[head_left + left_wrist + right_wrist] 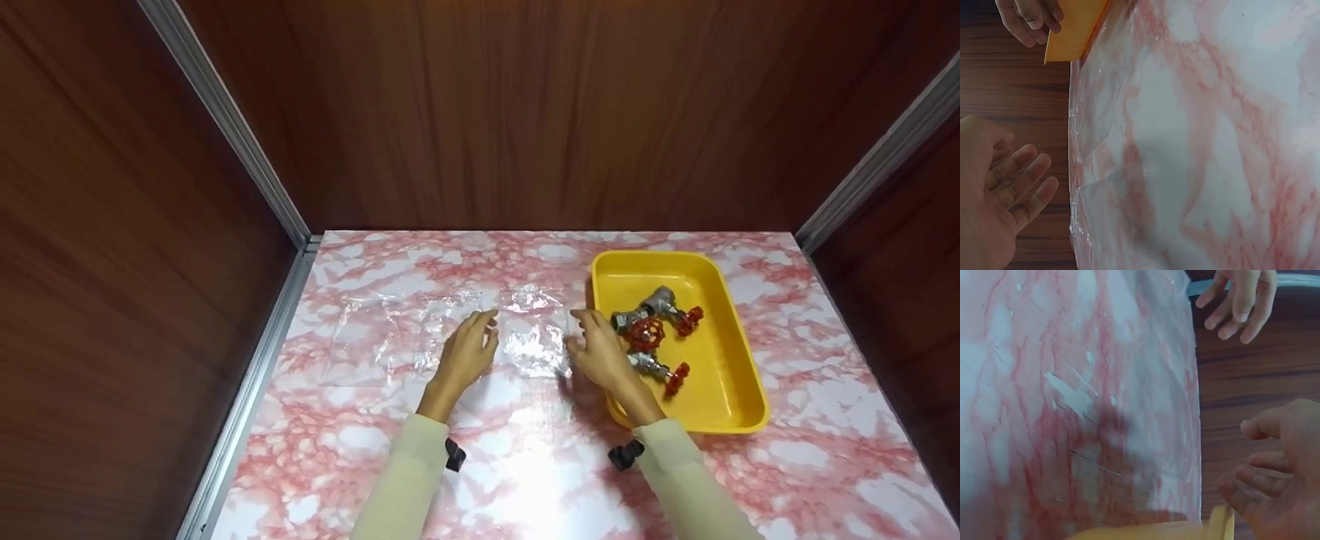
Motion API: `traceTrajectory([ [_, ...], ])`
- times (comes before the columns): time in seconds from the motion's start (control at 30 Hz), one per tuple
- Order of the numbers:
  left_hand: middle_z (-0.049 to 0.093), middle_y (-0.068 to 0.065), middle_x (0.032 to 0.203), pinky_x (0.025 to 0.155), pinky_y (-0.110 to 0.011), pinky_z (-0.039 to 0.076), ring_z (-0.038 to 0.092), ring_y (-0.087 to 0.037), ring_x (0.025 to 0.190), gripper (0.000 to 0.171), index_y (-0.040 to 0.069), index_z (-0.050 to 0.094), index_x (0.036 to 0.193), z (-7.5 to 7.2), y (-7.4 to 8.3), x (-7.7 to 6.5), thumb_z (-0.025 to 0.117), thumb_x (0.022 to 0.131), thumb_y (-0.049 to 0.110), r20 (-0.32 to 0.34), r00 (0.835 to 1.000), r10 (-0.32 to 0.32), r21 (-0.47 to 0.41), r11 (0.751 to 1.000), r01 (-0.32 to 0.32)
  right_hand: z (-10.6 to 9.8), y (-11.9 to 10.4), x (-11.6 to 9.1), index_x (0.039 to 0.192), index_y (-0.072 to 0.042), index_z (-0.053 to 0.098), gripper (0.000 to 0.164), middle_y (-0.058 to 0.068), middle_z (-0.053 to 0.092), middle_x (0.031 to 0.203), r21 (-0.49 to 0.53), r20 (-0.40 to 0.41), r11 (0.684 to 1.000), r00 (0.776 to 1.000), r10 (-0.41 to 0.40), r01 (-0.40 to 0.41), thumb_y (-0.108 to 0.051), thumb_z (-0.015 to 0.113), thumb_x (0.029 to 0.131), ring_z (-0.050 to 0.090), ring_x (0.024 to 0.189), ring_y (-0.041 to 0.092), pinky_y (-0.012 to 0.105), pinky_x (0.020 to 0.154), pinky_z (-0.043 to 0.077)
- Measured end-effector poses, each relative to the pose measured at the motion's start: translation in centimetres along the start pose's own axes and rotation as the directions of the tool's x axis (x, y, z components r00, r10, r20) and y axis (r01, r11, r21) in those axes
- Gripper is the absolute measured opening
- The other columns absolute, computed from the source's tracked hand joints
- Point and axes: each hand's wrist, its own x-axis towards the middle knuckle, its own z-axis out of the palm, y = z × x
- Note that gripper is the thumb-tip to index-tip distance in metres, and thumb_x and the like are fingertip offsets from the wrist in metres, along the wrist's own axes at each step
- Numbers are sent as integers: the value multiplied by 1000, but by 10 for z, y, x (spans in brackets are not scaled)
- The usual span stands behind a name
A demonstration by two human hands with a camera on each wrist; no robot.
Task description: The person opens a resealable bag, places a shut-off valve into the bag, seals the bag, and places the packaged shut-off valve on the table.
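Observation:
My left hand hovers over the table beside a clear plastic bag, its fingers loosely bent around nothing. On the bag's other side my right hand is held up near the yellow tray, also with nothing in its fingers. Two more clear plastic sheets or bags lie flat to the left, the outermost bag being hard to make out. Inside the tray sit metal valves with red handwheels. In the left wrist view, the left palm shows bare; the right wrist view shows the right palm likewise.
The table has a red and white marbled surface. Brown wood-grain panels wall it in at the back and both sides, with metal rails at the corners. The tray's raised rim stands close to my right forearm.

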Motion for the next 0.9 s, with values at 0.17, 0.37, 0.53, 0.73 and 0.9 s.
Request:
traceTrajectory([
  [0.17, 72, -9, 123, 94, -41, 62, 72, -25, 112, 37, 3, 62, 144, 8, -1, -2, 59, 107, 12, -1, 1000, -12, -18, 1000, 12, 8, -1, -2, 140, 8, 58, 50, 28, 59, 140, 3, -25, 1000, 1000, -17, 17, -3, 72, 94, 64, 117, 46, 59, 103, 55],
  [0.37, 71, -11, 126, 96, -40, 62, 72, -26, 115, 38, 1, 59, 145, 16, -2, -6, 58, 109, 10, 33, 999, -37, -26, 999, 38, 18, -3, -3, 139, 9, 57, 51, 29, 59, 137, 0, -8, 1000, 1000, -13, 13, -2, 73, 93, 63, 96, 39, 55, 94, 57],
  [0.53, 69, -14, 127, 96, -39, 62, 72, -28, 115, 38, -4, 57, 145, 21, -2, -6, 57, 109, 9, 43, 998, -46, -36, 998, 48, 24, -2, -4, 135, 13, 57, 49, 31, 59, 135, -18, -31, 999, 999, -32, 31, 0, 74, 91, 63, 107, 43, 57, 104, 53],
  [0.73, 68, -17, 128, 98, -40, 61, 71, -30, 116, 40, -5, 55, 146, 27, 0, -4, 57, 108, 7, 48, 994, -96, -55, 994, 98, 30, -2, -2, 133, 14, 58, 46, 33, 58, 132, -20, -55, 1000, 998, -24, 23, 0, 72, 91, 60, 125, 51, 59, 113, 49],
  [0.9, 66, -20, 131, 101, -40, 60, 69, -32, 119, 41, -6, 54, 147, 32, 1, -3, 56, 109, 7, 65, 989, -137, -69, 988, 141, 38, -4, -1, 131, 15, 58, 43, 36, 58, 132, -12, -48, 1000, 999, 11, -12, 1, 69, 92, 59, 125, 53, 61, 112, 49],
])
